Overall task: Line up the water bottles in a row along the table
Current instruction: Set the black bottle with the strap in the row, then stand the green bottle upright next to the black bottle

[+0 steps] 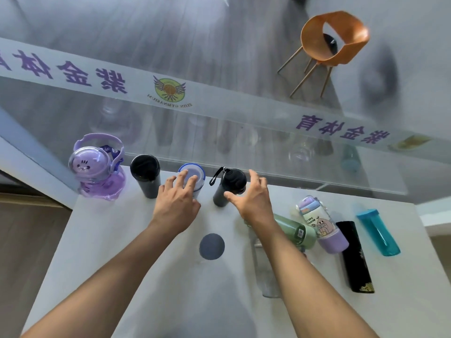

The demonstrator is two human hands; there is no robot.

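Left hand [178,198] spread, fingertips resting on the lid and near side of the white bottle with the blue rim [192,176]. Right hand [251,198] open and curved, thumb and fingers either side of the black strap-capped bottle [229,186], close beside it, contact not clear. Upright in a row along the far edge of the white surface [136,240], counted from the strap-capped bottle toward the left: white bottle just beside it, then a black tumbler [146,176], then a purple handled bottle [97,172] at the surface's corner. Right of the strap-capped bottle and nearer, lying down in a loose cluster: green bottle [295,230], cartoon-printed purple bottle [322,225] touching it, black slim flask [355,257], teal bottle [378,232] farthest right, clear bottle [266,272] partly under the right forearm. Grey round disc [211,246] on the surface, below the strap-capped bottle, between the forearms
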